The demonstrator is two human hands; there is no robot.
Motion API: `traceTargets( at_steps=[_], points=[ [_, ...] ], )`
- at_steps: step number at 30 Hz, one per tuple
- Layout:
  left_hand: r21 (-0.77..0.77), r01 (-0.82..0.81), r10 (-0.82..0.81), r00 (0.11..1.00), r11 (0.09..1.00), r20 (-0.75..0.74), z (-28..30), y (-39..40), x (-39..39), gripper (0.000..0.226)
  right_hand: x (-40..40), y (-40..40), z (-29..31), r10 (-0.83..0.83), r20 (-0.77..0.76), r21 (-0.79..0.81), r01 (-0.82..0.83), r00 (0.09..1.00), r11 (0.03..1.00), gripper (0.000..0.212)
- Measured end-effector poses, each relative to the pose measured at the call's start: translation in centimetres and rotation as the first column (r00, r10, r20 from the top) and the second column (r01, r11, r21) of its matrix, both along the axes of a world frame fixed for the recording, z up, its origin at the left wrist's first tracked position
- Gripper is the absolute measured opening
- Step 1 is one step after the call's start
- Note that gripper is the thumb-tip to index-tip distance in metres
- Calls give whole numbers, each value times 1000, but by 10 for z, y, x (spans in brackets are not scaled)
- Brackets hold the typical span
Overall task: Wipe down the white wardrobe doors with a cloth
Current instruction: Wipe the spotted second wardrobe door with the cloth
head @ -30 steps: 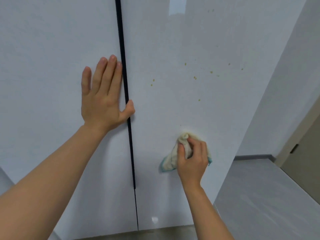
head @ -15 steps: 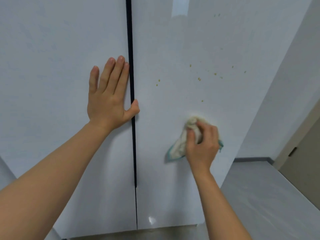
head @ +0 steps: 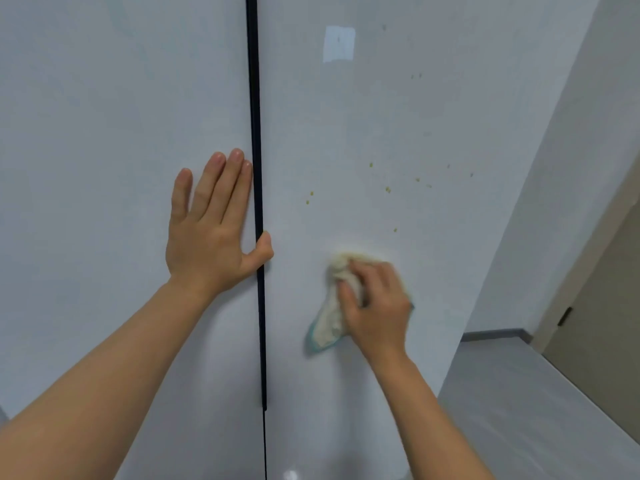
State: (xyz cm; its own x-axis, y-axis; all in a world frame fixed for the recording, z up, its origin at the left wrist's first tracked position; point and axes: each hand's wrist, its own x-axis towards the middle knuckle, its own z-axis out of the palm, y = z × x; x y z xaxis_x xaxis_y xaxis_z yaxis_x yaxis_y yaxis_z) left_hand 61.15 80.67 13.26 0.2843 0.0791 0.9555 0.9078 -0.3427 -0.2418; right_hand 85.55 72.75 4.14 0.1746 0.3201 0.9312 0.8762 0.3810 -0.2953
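Two white wardrobe doors fill the view, the left door (head: 104, 133) and the right door (head: 346, 116), split by a dark vertical gap (head: 254, 133). My left hand (head: 207, 233) lies flat and open on the left door, its thumb across the gap. My right hand (head: 375, 306) presses a crumpled cream cloth with a teal edge (head: 329, 323) against the right door. Several small yellow-green specks (head: 388, 189) dot the right door above the cloth.
A white wall (head: 571, 168) stands to the right of the wardrobe, with a grey skirting (head: 495, 334) at its foot. A tan door (head: 602, 323) is at the far right. Pale grey floor (head: 519, 410) lies below it.
My right hand has slid the cloth up the right door, closer to the specks. My left hand stays flat on the left door.
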Motion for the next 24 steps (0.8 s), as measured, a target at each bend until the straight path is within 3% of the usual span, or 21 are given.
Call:
traceTargets(
  at_steps=[2, 4, 9, 14, 16, 18, 20, 22, 24],
  points=[
    [5, -5, 5, 1000, 1000, 3, 0, 1, 2, 84, 19, -4, 6, -95, -245, 32, 106, 965, 994, 18],
    [-2, -8, 8, 1000, 1000, 3, 2, 0, 2, 84, 3, 1, 7, -100, -310, 40, 118, 946, 992, 16],
    [-1, -4, 4, 1000, 1000, -3, 2, 0, -2, 82, -80, 16, -5, 134, 81, 2, -135, 988, 991, 14],
    [18, 8, -8, 999, 1000, -32, 1, 1, -5, 82, -47, 13, -2, 59, 209, 31, -67, 976, 997, 15],
    [33, 14, -13, 1000, 999, -19, 0, 4, -5, 81, 2, 5, 3, -80, 32, 66, 78, 996, 995, 19],
    [38, 19, -19, 1000, 999, -11, -1, 5, -3, 81, 46, -1, 13, -189, -235, 64, 209, 953, 976, 20],
    [39, 17, -17, 1000, 999, -10, -1, 4, -2, 81, 60, 2, 20, -164, -428, 56, 207, 889, 977, 20],
    [27, 20, -20, 1000, 999, -10, -2, 5, -3, 81, 43, 5, 18, -132, -499, 71, 193, 857, 979, 18],
    [31, 10, -10, 1000, 999, -8, -2, 5, -3, 82, 11, 9, 18, -61, -392, 116, 116, 918, 986, 16]
  ],
)
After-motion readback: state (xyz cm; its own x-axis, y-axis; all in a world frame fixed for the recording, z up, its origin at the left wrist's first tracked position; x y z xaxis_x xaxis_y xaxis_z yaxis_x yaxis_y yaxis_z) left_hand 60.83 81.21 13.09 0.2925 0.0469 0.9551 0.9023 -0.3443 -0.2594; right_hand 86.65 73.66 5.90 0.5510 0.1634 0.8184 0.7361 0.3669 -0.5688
